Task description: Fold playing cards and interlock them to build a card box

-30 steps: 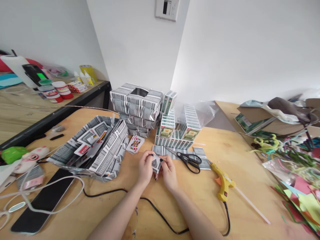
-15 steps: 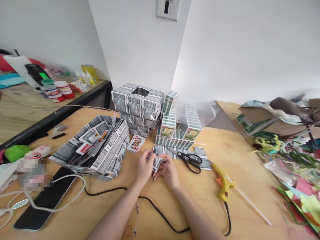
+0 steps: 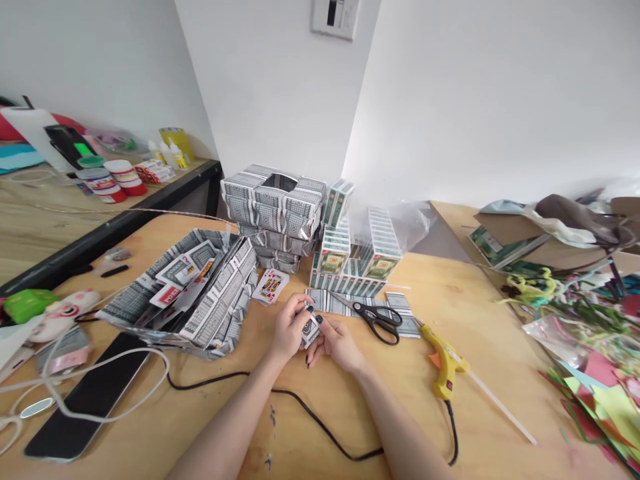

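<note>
Card: the patterned card point(image 3: 309, 335) was held between both hands above the table point(image 3: 500, 347); fingers partly hid its shape. Clock directions below were taken from it.
Left hand: the left hand point(image 3: 289, 330), at 9 o'clock, had thumb and fingers closed in a pinch on the card.
Right hand: the right hand point(image 3: 341, 341), at 3 o'clock, gripped the card's near edge by thumb and finger, the other fingers loosely curled beneath.
Scissors: the scissors point(image 3: 370, 315) lay near 3 o'clock, blades across flat cards point(image 3: 320, 301).
Glue gun: the yellow glue gun point(image 3: 444, 357) lay farther out, between 3 and 4.
Basket: the basket point(image 3: 220, 287), containing cards, stood at 10.
Packs: the card packs point(image 3: 335, 259) were stacked at 1.
</note>
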Tool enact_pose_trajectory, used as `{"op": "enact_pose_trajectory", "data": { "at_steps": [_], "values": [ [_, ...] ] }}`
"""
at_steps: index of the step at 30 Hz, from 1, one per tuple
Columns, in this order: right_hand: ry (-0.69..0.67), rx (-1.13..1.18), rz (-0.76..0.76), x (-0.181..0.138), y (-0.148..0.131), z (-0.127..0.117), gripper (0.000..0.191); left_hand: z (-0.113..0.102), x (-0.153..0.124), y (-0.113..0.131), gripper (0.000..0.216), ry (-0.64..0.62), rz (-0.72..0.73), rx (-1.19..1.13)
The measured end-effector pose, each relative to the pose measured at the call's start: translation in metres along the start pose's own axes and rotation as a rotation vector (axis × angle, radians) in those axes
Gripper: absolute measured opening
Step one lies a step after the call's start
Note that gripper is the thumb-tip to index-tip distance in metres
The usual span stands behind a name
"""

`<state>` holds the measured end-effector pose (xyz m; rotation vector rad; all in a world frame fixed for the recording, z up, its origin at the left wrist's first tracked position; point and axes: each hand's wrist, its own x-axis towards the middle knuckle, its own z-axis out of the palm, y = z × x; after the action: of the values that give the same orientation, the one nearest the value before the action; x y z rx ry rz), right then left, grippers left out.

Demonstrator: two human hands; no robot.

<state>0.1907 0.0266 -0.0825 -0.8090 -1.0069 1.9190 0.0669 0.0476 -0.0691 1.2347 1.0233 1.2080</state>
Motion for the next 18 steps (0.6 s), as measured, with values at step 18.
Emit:
{"op": "enact_pose_trajectory", "data": {
  "at_steps": [18],
  "values": [
    [0.211, -0.315, -0.140, 0.0009, -0.0007, 0.0056, 0.041, 0.0002, 0.0060, 0.0002, 0.026, 0.066, -0.028, 0.142]
  ]
}}
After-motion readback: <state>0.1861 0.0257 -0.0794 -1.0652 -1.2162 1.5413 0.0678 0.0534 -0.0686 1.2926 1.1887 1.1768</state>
